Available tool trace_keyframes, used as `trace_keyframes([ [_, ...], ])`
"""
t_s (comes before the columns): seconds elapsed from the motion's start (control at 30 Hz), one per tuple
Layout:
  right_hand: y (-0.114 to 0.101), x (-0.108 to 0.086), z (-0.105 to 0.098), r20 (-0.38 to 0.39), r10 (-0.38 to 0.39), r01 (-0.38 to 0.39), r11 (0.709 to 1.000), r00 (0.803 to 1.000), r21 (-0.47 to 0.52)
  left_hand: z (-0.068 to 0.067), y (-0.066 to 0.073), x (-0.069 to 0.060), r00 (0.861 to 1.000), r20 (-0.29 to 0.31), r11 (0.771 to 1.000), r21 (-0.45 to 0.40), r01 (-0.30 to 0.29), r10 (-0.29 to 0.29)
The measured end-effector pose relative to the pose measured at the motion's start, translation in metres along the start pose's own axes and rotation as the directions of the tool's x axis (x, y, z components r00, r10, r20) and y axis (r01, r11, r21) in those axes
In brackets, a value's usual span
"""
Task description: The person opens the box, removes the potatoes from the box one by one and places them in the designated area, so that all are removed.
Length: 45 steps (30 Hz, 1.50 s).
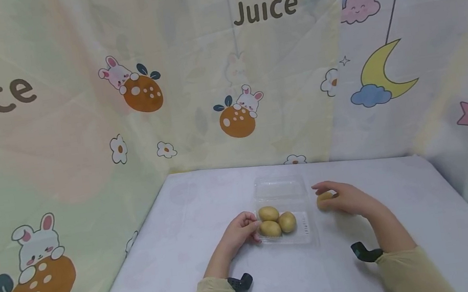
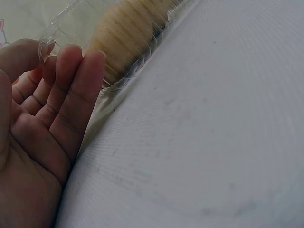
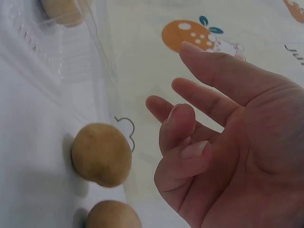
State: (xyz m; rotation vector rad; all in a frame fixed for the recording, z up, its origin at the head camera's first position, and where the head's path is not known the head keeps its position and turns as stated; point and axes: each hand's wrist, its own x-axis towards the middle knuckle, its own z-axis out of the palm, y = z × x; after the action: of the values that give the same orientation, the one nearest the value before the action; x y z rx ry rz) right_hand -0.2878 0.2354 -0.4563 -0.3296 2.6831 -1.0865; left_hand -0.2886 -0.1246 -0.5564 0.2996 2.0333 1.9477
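A clear plastic clamshell box (image 1: pixel 307 227) lies with its lid (image 1: pixel 279 187) folded back on the far side. Inside it sit three yellow-brown potatoes, among them a right-hand potato (image 1: pixel 287 222). My left hand (image 1: pixel 238 234) pinches the box's left rim between thumb and fingers, as the left wrist view shows. To the right of the box, my right hand (image 1: pixel 347 198) hovers over a loose potato (image 1: pixel 323 201), its fingers apart and loosely bent. The right wrist view shows two potatoes on the table, a nearer one (image 3: pixel 101 155) and a partly cropped one (image 3: pixel 113 217), with a gap to the hand.
A white cloth covers the table (image 1: pixel 181 281). Printed curtains (image 1: pixel 187 63) with rabbits, oranges and a moon rise at its back and sides. Black wrist bands (image 1: pixel 365 252) are worn on both arms.
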Motion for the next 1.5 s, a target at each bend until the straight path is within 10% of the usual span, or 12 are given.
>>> trace_keyframes([
  [0.57, -0.037, 0.024, 0.028, 0.227, -0.028, 0.042, 0.997, 0.973, -0.059, 0.001, 0.002, 0.0, 1.0, 0.0, 1.0, 0.007, 0.004, -0.004],
  [1.5, -0.056, 0.046, 0.05, 0.383, 0.023, 0.026, 0.992, 0.923, -0.123, 0.001, 0.003, -0.001, 1.0, 0.0, 1.0, 0.007, -0.006, 0.006],
])
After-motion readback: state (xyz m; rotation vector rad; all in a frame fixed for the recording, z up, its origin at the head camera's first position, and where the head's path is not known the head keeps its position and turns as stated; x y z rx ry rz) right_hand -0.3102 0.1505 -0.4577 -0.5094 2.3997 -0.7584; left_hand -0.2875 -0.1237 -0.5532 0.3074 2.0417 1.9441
